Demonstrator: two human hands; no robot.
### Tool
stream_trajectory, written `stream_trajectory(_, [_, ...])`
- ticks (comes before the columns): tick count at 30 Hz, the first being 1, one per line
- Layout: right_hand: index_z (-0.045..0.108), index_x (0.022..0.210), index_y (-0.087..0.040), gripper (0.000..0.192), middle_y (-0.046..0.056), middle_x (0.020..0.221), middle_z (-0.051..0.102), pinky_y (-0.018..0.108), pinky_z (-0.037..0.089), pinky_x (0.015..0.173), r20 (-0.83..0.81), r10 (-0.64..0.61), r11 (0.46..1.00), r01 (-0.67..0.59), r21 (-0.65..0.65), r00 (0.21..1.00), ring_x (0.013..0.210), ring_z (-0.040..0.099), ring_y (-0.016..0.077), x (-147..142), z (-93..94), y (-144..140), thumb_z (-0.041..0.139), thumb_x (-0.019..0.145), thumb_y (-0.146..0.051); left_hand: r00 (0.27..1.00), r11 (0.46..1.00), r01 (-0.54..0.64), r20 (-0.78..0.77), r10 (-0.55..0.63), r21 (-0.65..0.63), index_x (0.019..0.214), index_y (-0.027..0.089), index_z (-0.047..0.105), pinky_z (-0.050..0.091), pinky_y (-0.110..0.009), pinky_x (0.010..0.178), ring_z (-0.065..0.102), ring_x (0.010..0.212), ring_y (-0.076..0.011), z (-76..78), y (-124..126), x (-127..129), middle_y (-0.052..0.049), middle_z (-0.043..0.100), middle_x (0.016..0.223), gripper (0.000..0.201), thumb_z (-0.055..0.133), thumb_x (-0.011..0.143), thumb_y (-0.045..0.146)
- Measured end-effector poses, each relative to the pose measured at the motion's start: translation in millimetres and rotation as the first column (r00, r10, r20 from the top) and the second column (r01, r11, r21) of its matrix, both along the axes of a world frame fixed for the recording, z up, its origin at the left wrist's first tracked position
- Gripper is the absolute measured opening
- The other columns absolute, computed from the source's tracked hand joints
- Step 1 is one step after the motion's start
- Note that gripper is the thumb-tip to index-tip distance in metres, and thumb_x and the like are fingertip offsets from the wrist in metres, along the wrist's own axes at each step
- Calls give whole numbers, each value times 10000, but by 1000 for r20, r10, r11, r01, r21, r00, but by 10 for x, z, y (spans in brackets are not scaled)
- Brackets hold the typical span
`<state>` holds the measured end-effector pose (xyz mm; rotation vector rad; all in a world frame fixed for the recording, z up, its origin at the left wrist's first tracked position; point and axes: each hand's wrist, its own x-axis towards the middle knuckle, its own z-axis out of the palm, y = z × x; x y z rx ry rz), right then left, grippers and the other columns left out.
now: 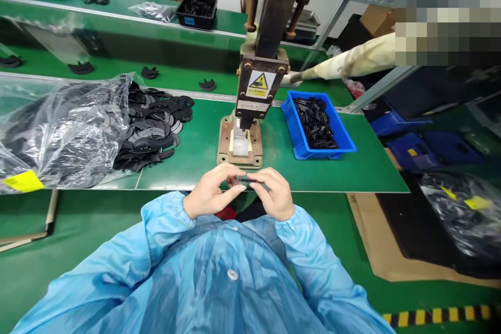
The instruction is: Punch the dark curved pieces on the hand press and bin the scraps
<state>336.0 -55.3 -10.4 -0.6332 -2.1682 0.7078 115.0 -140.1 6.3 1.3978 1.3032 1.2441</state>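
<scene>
Between my two hands, just over the front edge of the green bench, is a small thin black part (pixel 247 180). My left hand (pixel 216 189) pinches its left end between thumb and fingers. On its other end my right hand (pixel 274 193) is closed in a pinch. The fingers cover much of the part, so its full shape is hidden. Right behind the hands stands a press (pixel 256 83) with a yellow warning label. Its base plate (pixel 224 141) carries a pale pad under the ram.
Left, curved black pieces (pixel 151 128) spill from a clear plastic bag (pixel 66 130). A blue bin (pixel 344 138) of small black parts stands right. Behind, a green conveyor (pixel 176 74) carries scattered curved pieces. A co-worker's sleeve (pixel 352 57) reaches in from the right.
</scene>
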Motion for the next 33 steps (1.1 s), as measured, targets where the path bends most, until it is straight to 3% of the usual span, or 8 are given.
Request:
stream_trajectory(9, [682, 1384, -326, 381, 44, 1063, 777, 379, 628, 874, 117, 178, 978, -188, 87, 977, 980, 723, 178, -27, 98, 87, 613, 1010, -292, 891, 916, 314, 412, -193, -249, 841, 202, 563, 533, -281, 672, 649, 686, -142, -106, 142, 17, -19, 687, 755, 472, 876, 831, 555])
stream_trajectory(12, [625, 1452, -322, 449, 76, 1214, 754, 420, 634, 958, 139, 117, 982, -135, 131, 983, 1106, 714, 208, 60, 292, 263, 631, 1002, -325, 907, 958, 221, 400, -132, -185, 996, 191, 667, 498, -254, 686, 614, 719, -122, -127, 280, -115, 4, 661, 803, 419, 906, 815, 482])
stream_trajectory(16, [653, 1394, -279, 422, 97, 1213, 704, 481, 618, 1020, -112, -194, 952, 214, 220, 975, 1133, 699, 236, 199, 843, 700, 658, 991, -404, 947, 991, -109, 295, 127, -76, 1085, 188, 718, 526, -273, 756, 625, 774, -140, -176, 665, -402, -9, 672, 860, 419, 898, 808, 446])
stream_trajectory(18, [612, 1428, -240, 494, 100, 1257, 682, 470, 613, 1016, -311, -221, 924, 301, 238, 924, 1159, 707, 236, 202, 1227, 926, 644, 997, -480, 941, 974, -223, 254, 223, -31, 1004, 193, 681, 549, -290, 782, 654, 781, -150, -232, 904, -527, -16, 689, 871, 358, 883, 813, 417])
stream_trajectory(21, [542, 1499, -262, 639, 68, 1395, 654, 447, 582, 1087, -528, -26, 929, 216, 302, 849, 1291, 687, 255, 98, 1796, 1138, 635, 970, -609, 955, 956, -288, 97, 281, 62, 932, 204, 648, 567, -309, 791, 677, 774, -161, -336, 1207, -627, -18, 713, 864, 221, 811, 863, 337])
stream_trajectory(24, [623, 1377, -326, 579, 55, 1339, 692, 494, 599, 1103, -520, 134, 958, 24, 286, 843, 1203, 703, 245, -78, 2148, 1162, 663, 921, -681, 937, 955, -239, -218, 274, 177, 929, 210, 712, 578, -346, 840, 705, 828, -191, -415, 1377, -641, -34, 765, 923, 84, 740, 913, 287])
stream_trajectory(28, [674, 1034, -259, 305, 3, 881, 658, 434, 619, 863, -531, 213, 960, -76, 269, 820, 789, 657, 164, -278, 2172, 1058, 717, 938, -545, 828, 963, -51, -527, 189, 265, 969, 221, 774, 572, -396, 985, 744, 1026, -245, -439, 1454, -643, -56, 809, 1048, 107, 670, 956, 236])
stream_trajectory(33, [582, 767, -252, 269, -32, 692, 563, 411, 577, 793, -585, 200, 957, -28, 290, 786, 721, 627, 159, -284, 1843, 819, 760, 917, -387, 731, 943, 116, -670, 132, 312, 1038, 216, 786, 556, -423, 1050, 730, 1132, -264, -402, 1488, -679, -75, 812, 1127, 183, 608, 996, 230])
